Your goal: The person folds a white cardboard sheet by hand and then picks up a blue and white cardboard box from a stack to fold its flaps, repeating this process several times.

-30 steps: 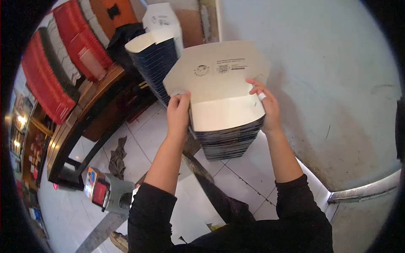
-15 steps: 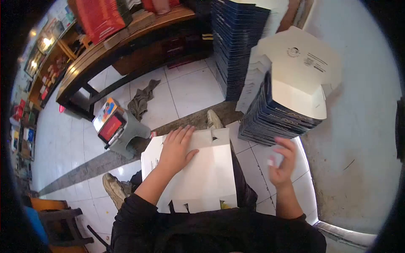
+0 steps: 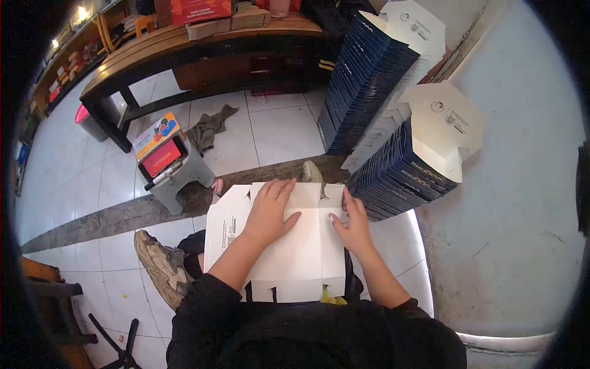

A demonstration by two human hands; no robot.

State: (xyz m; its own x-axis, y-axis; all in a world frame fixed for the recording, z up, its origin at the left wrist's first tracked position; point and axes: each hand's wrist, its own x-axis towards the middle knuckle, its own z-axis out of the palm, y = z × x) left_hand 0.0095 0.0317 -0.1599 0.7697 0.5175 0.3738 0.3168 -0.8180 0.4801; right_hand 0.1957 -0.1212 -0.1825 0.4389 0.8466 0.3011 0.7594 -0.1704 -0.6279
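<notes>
1. Head view: white card sheet [image 3: 301,252] lies flat across the seated person's lap, below the near shoe [image 3: 312,172] and beside the short stack [image 3: 399,175]. Can't tell whether it's one sheet or several layered.
2. Left hand [image 3: 267,216]: grip open, palm down, fingers together near the top edge, thumb out across the panel. Touching card, not pinching it.
3. Right hand [image 3: 355,232]: grip open, thumb apart from fingers, at the right edge by the corner flap [image 3: 334,192]. Can't see if a fingertip is under the edge.
4. Step in hand, my read: both hands steadying and lining up the card. Creases show, slots are cut top and bottom, and the main panel is flat, so no fold is up at this point.
5. Next move calls for, judging from the layout: a clean purchase on one layer at the right edge, left palm keeping the rest flat. Soft lap support, so light, even pressure; card could slide or crease off-line.
6. Around: short stack of nested dark-blue boxes leans by the wall [image 3: 504,184], open box on top, lid up. Tall stack [image 3: 365,80] stands behind it.
7. Grey stool [image 3: 184,187] off to the left carries a phone [image 3: 163,158] and a pen [image 3: 167,174]. Cloth [image 3: 210,128] on the floor, counter [image 3: 147,54] beyond.
</notes>
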